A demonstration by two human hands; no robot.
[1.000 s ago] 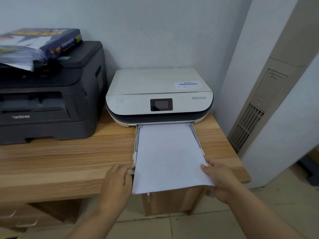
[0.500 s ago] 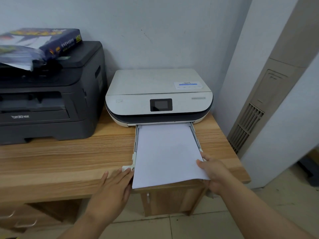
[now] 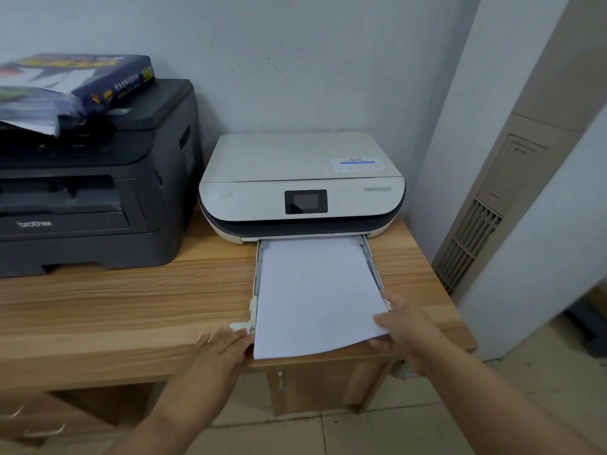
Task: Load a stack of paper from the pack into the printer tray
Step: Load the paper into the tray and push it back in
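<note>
The thin, bendy stack of white paper (image 3: 317,297) lies in the pulled-out printer tray (image 3: 258,274) at lower middle, right hand (image 3: 405,333) pinching its floppy corner, left hand (image 3: 220,351) flat and open beside it.

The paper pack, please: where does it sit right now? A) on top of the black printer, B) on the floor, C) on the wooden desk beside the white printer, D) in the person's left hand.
A: the paper pack lies on top of the black printer, left of the white printer.
</note>
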